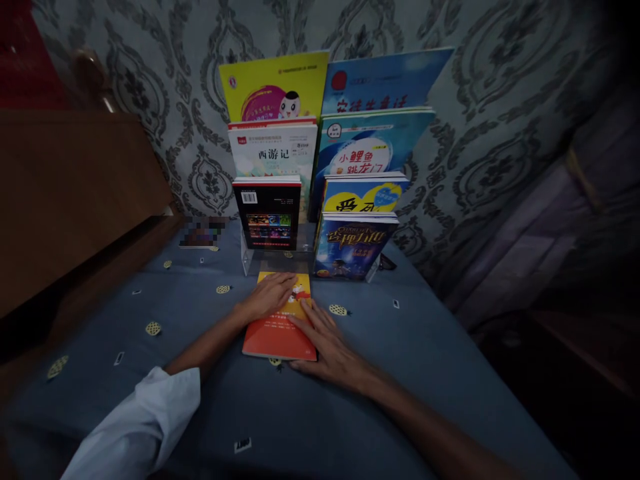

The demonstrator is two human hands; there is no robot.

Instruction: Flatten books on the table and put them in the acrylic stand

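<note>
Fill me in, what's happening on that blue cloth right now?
A person has both hands flat on an orange book lying on the blue cloth. The left hand rests on its upper part, the right hand along its right edge. Just behind it stands a clear tiered rack filled with upright books, against patterned wallpaper.

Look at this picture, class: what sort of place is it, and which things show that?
Probably a room in a home: patterned wallpaper, a blue cloth-covered table and a clear stand of children's books. Both hands rest on an orange book.
</note>
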